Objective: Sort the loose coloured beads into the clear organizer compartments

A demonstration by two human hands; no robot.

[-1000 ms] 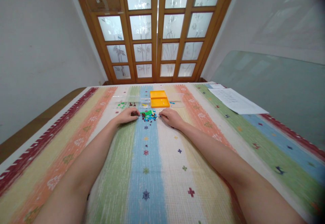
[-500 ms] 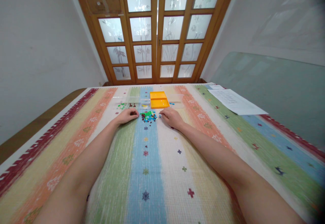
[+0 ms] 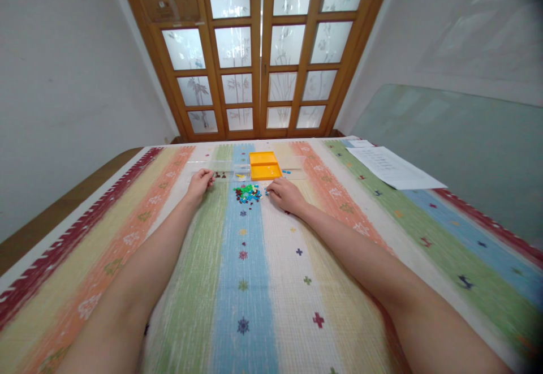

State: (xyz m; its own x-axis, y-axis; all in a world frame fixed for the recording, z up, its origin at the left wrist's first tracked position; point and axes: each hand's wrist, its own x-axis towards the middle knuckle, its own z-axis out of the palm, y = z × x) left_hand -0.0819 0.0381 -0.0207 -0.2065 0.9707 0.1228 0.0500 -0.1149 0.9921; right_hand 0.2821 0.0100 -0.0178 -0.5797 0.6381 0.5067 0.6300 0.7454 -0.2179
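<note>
My left hand (image 3: 200,185) is at the clear plastic tray (image 3: 230,175), my right hand (image 3: 287,194) beside small multicoloured plastic pieces (image 3: 248,194) heaped on striped cloth (image 3: 246,272). Fingers curl inward; any grip, I can't tell.

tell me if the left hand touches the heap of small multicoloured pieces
Apart: the head view shows striped tablecloth between the left hand and the heap of small multicoloured pieces.

Pile of pieces (image 3: 248,194) — green, blue, dark red; box (image 3: 266,171), bright yellow-orange; tablecloth (image 3: 250,272), striped in green, blue, cream, orange
</note>
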